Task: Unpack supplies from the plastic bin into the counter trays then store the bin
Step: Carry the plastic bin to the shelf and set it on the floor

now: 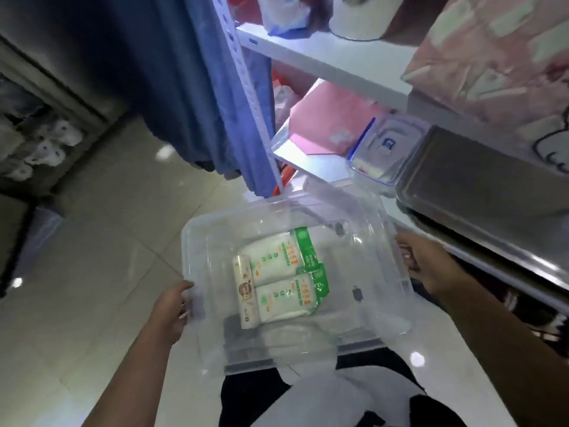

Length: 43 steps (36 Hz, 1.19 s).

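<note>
I hold a clear plastic bin (197, 241) in front of me above the tiled floor. My left hand (172, 309) grips its left rim, fingers curled over the edge. Its right rim is gripped by my right hand (425, 266). Inside the bin lie two white and green supply packets (277, 278) side by side, with a narrow white packet (244, 294) along their left side. The bin has no lid on it.
A white metal shelf rack (323, 60) stands ahead and to the right, holding a pink bag (326, 124), a clear lidded container with blue clips (385, 149) and a steel tray (480, 186). A blue curtain (191, 87) hangs beside the rack post.
</note>
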Each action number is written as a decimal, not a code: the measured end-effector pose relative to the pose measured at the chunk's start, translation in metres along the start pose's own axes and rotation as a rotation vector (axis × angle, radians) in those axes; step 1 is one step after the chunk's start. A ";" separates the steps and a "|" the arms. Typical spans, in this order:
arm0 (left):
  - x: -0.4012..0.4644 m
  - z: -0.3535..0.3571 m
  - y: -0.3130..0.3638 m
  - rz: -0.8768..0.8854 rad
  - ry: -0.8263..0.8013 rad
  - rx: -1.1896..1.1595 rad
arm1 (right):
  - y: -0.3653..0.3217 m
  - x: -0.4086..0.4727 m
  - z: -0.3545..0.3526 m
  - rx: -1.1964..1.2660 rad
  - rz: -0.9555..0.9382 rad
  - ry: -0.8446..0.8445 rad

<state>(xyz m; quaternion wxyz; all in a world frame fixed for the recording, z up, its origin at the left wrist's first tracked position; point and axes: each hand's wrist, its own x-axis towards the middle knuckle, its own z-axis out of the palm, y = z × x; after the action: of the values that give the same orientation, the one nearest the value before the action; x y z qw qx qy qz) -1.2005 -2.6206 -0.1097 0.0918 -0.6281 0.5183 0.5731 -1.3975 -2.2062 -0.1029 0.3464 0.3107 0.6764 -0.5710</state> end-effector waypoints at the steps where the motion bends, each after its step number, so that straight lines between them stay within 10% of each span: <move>1: 0.017 0.006 0.012 0.011 -0.039 0.044 | 0.007 -0.001 0.004 0.056 0.028 0.046; 12: 0.198 0.092 0.090 0.149 -0.351 0.571 | 0.118 0.003 0.082 0.455 0.319 0.549; 43: 0.498 0.296 -0.053 0.540 -0.509 1.109 | 0.391 0.357 0.100 0.117 0.060 0.740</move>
<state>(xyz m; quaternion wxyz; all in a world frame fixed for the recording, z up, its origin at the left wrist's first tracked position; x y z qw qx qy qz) -1.4424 -2.6588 -0.6381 0.3739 -0.1812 0.8374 0.3551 -1.2693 -2.2358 -0.6261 0.0766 0.5351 0.7125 -0.4474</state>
